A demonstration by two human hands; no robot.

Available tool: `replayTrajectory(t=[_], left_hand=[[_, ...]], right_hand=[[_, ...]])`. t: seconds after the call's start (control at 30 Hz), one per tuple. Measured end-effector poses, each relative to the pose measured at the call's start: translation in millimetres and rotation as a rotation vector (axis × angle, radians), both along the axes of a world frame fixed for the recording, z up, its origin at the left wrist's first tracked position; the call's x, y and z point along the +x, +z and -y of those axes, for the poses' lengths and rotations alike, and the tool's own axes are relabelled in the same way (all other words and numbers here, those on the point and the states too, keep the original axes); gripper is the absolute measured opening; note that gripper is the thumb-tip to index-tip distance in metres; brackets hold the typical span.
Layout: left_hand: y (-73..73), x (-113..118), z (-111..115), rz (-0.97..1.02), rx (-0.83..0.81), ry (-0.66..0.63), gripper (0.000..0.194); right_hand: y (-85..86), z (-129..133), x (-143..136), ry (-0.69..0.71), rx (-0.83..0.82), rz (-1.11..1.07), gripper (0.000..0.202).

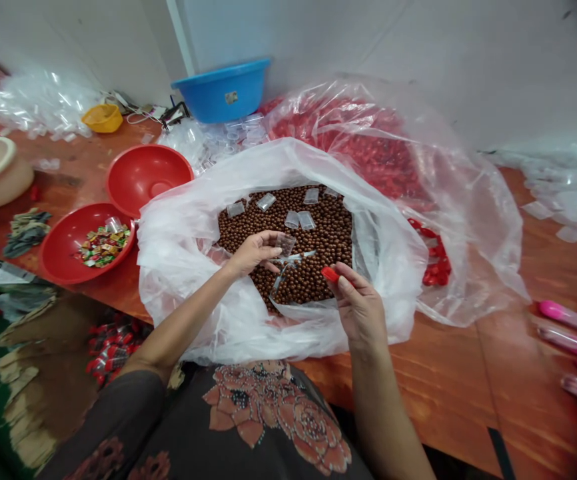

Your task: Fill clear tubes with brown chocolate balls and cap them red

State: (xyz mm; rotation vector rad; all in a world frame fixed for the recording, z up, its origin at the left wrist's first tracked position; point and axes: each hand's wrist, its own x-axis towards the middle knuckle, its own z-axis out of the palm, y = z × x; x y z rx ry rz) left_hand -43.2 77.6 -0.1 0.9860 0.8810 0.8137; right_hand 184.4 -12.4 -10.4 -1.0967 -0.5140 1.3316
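Note:
My left hand [257,253] pinches a small clear plastic cup [285,245] over a heap of brown chocolate balls [308,273]. A large white plastic bag [178,227], its mouth rolled wide, holds the balls. Several clear cups [266,201] lie on top of them, and some clear strips rest near the middle. In my right hand [361,303], at the bag's right front side, a red plastic cap [329,274] is gripped between thumb and fingers. Cup and cap are apart. Whether the held cup contains anything I cannot make out.
Left of the bag stand two red bowls [149,175], one with wrapped candies [102,247]. Behind are a blue basin [223,93] and a clear bag of red caps [358,140]. Pink-capped tubes [568,340] lie at right. An open cardboard box [43,380] sits below the table's left edge.

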Motion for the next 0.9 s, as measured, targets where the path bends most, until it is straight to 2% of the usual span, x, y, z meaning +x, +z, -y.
replayTrajectory(t=[0.1,0.23,0.4,0.6,0.73,0.83,0.9], left_hand=[[3.7,7,9,0.029,-0.051,0.001,0.056],[11.9,14,22,0.067,-0.082,-0.065,0.054],[13.9,17,35,0.068,0.026,-0.079,0.050],[5.8,16,39,-0.007,0.121,-0.101,0.045],[6.3,15,42,-0.105,0.197,-0.066,0.040],[9.0,16,45,-0.154,0.228,-0.045,0.037],[10.3,16,48,-0.165,0.231,-0.046,0.037]], right_hand=[[4.9,-5,-8,0.051,-0.023,-0.014,0.036],[9.2,-13,-14,0.048,0.020,0.041,0.035],[9.7,-17,-20,0.056,0.114,0.333,0.031],[14.8,-13,-17,0.196,0.436,0.786,0.023],[13.5,-11,-12,0.200,0.618,1.074,0.028],[10.2,-9,-14,0.170,0.695,1.165,0.032],[8.0,-7,-17,0.138,0.674,1.142,0.032]])
